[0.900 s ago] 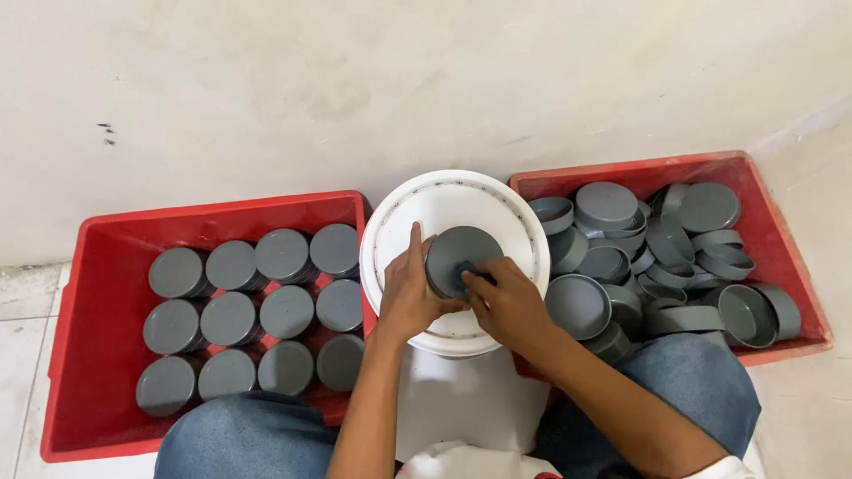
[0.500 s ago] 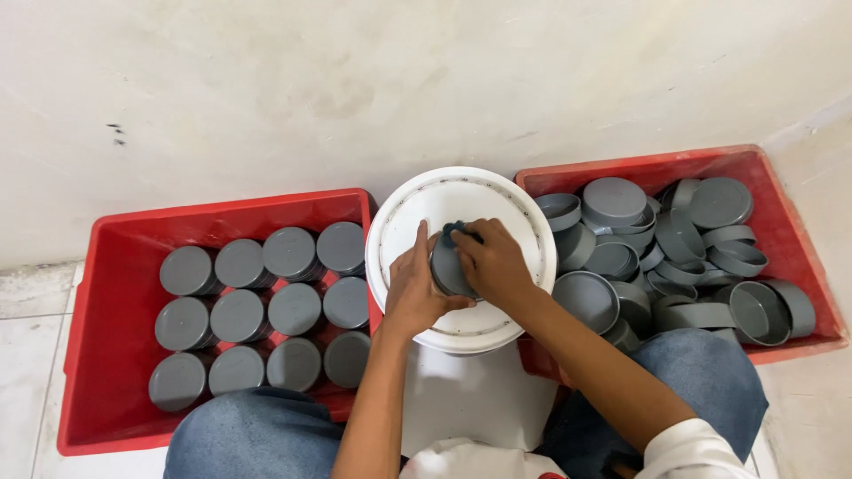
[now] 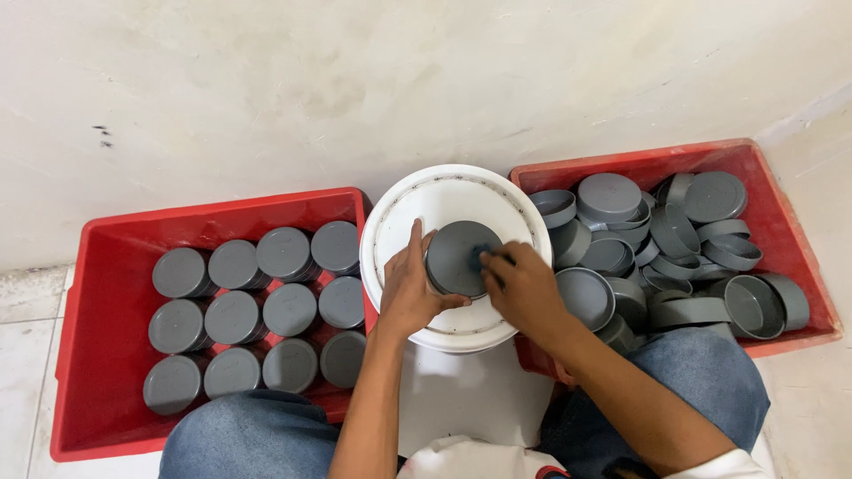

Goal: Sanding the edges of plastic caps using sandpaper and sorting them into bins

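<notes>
My left hand's fingers [image 3: 414, 244] are lying pressed together and stretched along the left edge of a grey round cap [image 3: 458, 258], with the thumb hooking under its lower rim, so my left hand [image 3: 410, 288] is cupping the cap from the side. My right hand [image 3: 525, 288] is curling over the cap's right edge, its fingertips [image 3: 493, 263] bunched and pressing a small blue thing [image 3: 480, 253] against the flat grey face; I cannot tell what that blue thing is. The cap is sitting tilted toward me on top of a white bucket lid [image 3: 444, 191], near the lid's middle, right between the two crates.

I am seeing no label on any of the grey pieces. To my left, a red rectangular crate [image 3: 98, 355] is holding grey capped pieces [image 3: 266, 306] standing upright in tidy rows, flat round tops facing up and touching one another; its left part is showing bare red floor. To my right, a second red crate [image 3: 799, 293] is holding loose grey caps [image 3: 674, 239] heaped in a jumble, some face up, some showing hollow insides, some on edge. The nearest of these is lying just beside my right wrist. Both crates are standing against a pale plastered wall [image 3: 355, 80], and my knees in blue jeans [image 3: 240, 443] are framing the white bucket below.
</notes>
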